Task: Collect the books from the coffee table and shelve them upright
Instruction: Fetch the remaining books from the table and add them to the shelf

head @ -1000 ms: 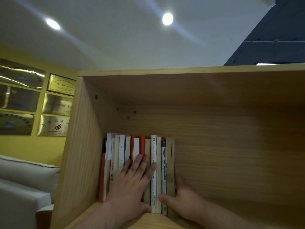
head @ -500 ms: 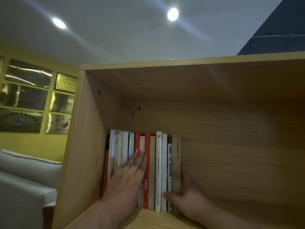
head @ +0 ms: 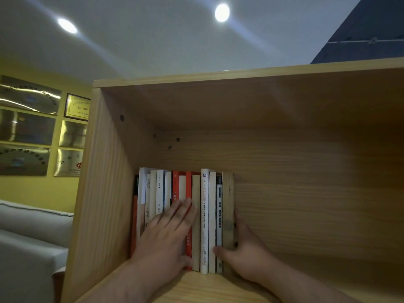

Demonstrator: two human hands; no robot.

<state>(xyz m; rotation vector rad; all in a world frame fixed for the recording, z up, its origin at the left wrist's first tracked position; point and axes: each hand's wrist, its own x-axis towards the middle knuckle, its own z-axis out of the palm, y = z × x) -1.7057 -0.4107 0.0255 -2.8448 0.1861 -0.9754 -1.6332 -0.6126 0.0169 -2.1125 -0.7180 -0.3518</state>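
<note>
Here, upright books crowd the left of the shelf.

A grey sofa sits at the lower left. Straight above the sofa is a yellow wall hung with rows of silvery plaques. The top row ends, on the sofa's right side, in a gold plaque with a dark frame. High over the sofa, a round light glows in the white ceiling, with a second light farther right. A dark blue panel is at the far upper right.
</note>
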